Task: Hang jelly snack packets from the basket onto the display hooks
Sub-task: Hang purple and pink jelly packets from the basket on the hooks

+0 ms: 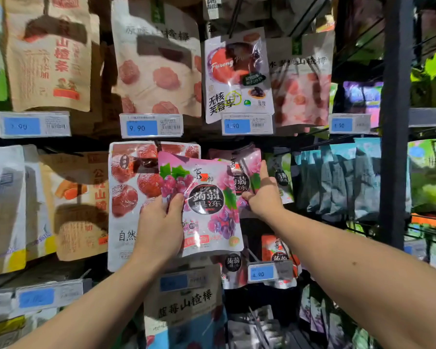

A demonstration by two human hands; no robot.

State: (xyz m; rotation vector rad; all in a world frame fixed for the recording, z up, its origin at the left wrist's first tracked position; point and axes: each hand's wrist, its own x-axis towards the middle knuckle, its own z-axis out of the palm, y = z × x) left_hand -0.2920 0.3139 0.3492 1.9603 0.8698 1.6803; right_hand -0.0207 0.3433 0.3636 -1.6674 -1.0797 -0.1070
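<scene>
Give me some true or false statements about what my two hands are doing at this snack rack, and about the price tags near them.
1. The left grip holds a grape jelly packet. True.
2. The right grip holds a loose packet well clear of the rack. False: it touches the hanging jelly packets on the rack.
3. The lower price tag, below those hanging packets, reads 4.90. True.
4. The upper price tag, above the left grip, reads 4.90. False: it reads 9.90.
</scene>
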